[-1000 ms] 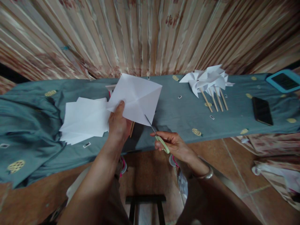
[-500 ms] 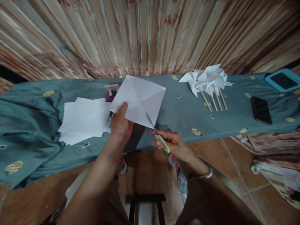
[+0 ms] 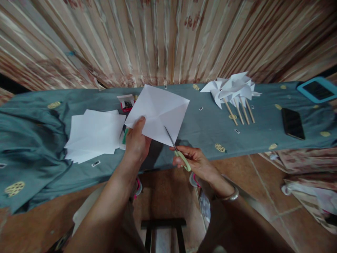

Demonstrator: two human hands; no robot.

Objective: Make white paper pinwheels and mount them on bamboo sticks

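My left hand (image 3: 137,140) grips a creased square sheet of white paper (image 3: 160,109) by its left corner, thumb on top. The sheet is held up above the cloth with creases crossing at its middle. In my right hand (image 3: 193,160) are scissors (image 3: 183,160) with light green handles. Their dark blade lies over the sheet's near corner, pointing toward the middle; the other blade seems to be beneath the paper, out of sight. Left of my left hand lies a stack of white paper sheets (image 3: 93,135).
Several white paper pinwheels (image 3: 233,88) on wooden sticks lie at the back right of the teal cloth (image 3: 205,130). A dark phone (image 3: 292,123) and a blue-framed tablet (image 3: 317,89) are farther right. Behind the sheet sits a small open red-and-white box (image 3: 126,102). A pleated curtain (image 3: 163,42) hangs behind.
The paper in my left hand has shifted slightly to the right, toward the scissors, uncovering more of the small box. My right hand and the scissors have hardly moved.
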